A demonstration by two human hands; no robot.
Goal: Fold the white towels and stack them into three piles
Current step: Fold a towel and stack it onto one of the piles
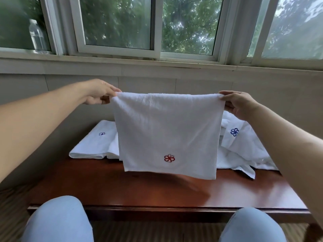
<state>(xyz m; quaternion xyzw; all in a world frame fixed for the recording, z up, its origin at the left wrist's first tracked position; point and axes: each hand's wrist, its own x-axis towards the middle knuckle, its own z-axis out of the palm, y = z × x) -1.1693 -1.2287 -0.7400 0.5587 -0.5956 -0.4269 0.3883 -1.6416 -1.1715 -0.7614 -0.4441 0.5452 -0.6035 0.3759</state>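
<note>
towel [167,130] with a red flower mark [169,158] hangs in the air above the dark wooden table [157,191], stretched flat between two hands. the left hand [97,93] pinches its upper left corner between thumb and fingers; the right hand [236,103] pinches the upper right corner the same way. the top edge looks doubled, so the cloth seems already folded once, though the far layer cannot be checked. its lower edge hangs just clear of the tabletop.

the step in hand appears to be squaring the cloth for its next fold. to do it well, the person should keep the top edge taut and level, let the hanging part settle without a twist, then bring the two pinched corners together so the side edges meet, or lower the cloth onto the bare near part of the table and fold it there. the lower right corner hangs a little lower than the left, so a small correction would help before creasing.

no basket, box or tray shows here; the table is the only thing bearing anything. on its far left lies a folded towel [94,142] with a small blue mark, flat and neat. on its far right sits a loose heap of unfolded towels [244,151], one showing a blue flower. three piles are not yet formed.
</note>
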